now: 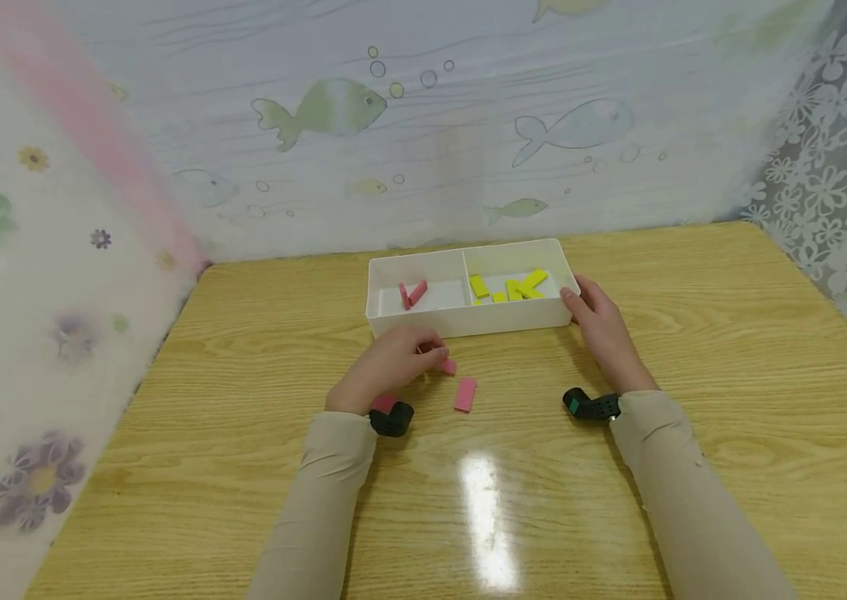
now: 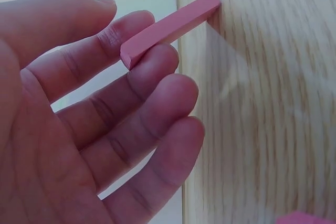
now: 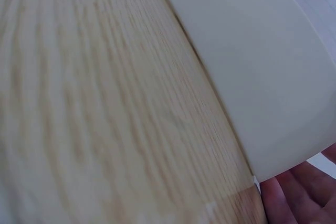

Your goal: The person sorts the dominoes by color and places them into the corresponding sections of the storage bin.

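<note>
My left hand (image 1: 398, 362) is in front of the white divided box (image 1: 498, 320). At its fingertips is a small pink block (image 2: 170, 27), its near end between the index and middle fingers; the thumb sits just above. The block's far end tilts down to the tabletop. At the box's right end, my right hand (image 1: 602, 329) grips the corner, thumb at the rim and fingers round the outer wall. Another flat pink block (image 1: 465, 394) lies on the table just right of the left hand. A further pink piece (image 1: 384, 402) is partly hidden by the left wrist.
Two pink blocks (image 1: 414, 294) lie in the box's left compartment. Several yellow blocks (image 1: 528, 285) fill part of the right one. The box stands on a wooden table (image 1: 513, 517), toward the back, near a fish-patterned wall covering (image 1: 438, 183).
</note>
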### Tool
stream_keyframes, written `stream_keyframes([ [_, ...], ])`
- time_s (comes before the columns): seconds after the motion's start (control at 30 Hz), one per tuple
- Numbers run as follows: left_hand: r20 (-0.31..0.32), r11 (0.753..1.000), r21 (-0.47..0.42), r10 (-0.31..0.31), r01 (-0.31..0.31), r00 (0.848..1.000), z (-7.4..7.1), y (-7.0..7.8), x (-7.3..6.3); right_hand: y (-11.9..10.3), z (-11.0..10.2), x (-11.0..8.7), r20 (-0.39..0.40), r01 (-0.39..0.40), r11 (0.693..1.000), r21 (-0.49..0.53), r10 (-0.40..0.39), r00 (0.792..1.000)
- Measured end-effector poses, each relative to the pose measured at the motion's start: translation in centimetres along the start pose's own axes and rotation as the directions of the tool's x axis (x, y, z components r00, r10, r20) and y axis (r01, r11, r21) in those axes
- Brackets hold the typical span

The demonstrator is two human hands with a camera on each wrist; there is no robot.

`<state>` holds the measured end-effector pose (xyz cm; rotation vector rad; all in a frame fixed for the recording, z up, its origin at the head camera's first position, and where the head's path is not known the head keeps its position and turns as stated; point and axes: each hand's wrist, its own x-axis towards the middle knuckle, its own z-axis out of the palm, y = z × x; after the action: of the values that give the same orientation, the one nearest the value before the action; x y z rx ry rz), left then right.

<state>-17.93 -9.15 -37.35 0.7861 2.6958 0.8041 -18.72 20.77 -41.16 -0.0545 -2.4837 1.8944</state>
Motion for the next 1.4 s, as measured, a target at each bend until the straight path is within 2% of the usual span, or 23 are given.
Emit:
stream_keyframes([
  [0.27, -0.004, 1.000, 0.002, -0.026, 0.026, 1.000, 0.1, -0.1, 0.1, -0.1, 0.0, 0.0, 0.002, -0.004, 1.000, 0.001, 0.004, 1.000],
  [0.4, -0.023, 1.000, -0.015, -0.020, 0.020, 1.000, 0.2, -0.2, 0.1, -0.1, -0.1, -0.1, 0.002, -0.002, 1.000, -0.001, 0.002, 1.000],
  [0.5, -0.045, 1.000, -0.029, -0.002, 0.001, 0.999, 0.2, -0.3, 0.2, 0.0, -0.1, -0.1, 0.001, -0.001, 1.000, -0.001, 0.001, 1.000],
  [0.7, -0.110, 0.995, -0.098, -0.004, -0.006, 0.994, -0.1, -0.6, 0.2, -0.1, -0.1, 0.0, 0.003, -0.004, 1.000, 0.003, 0.004, 1.000],
  [0.93, -0.218, 0.995, -0.089, -0.071, 0.053, 0.973, -0.5, -0.5, 0.0, 0.0, -0.1, -0.1, 0.007, -0.006, 1.000, -0.001, 0.006, 1.000],
  [1.07, -0.286, 0.984, -0.174, -0.093, 0.044, 0.954, -0.9, -0.3, -0.1, -0.1, -0.1, -0.2, 0.005, -0.001, 1.000, -0.006, 0.001, 1.000],
  [1.23, -0.342, 0.954, -0.297, -0.149, 0.044, 0.928, -1.3, -0.2, -0.2, -0.2, -0.1, -0.2, 0.002, 0.008, 1.000, 0.000, -0.008, 1.000],
  [1.33, -0.347, 0.942, -0.332, -0.171, 0.050, 0.922, -1.4, -0.3, -0.2, -0.2, 0.0, -0.2, 0.005, 0.008, 1.000, 0.003, -0.008, 1.000],
  [1.4, -0.342, 0.942, -0.332, -0.168, 0.049, 0.924, -1.4, -0.4, -0.3, -0.1, 0.0, -0.2, 0.010, 0.008, 1.000, 0.008, -0.008, 1.000],
])
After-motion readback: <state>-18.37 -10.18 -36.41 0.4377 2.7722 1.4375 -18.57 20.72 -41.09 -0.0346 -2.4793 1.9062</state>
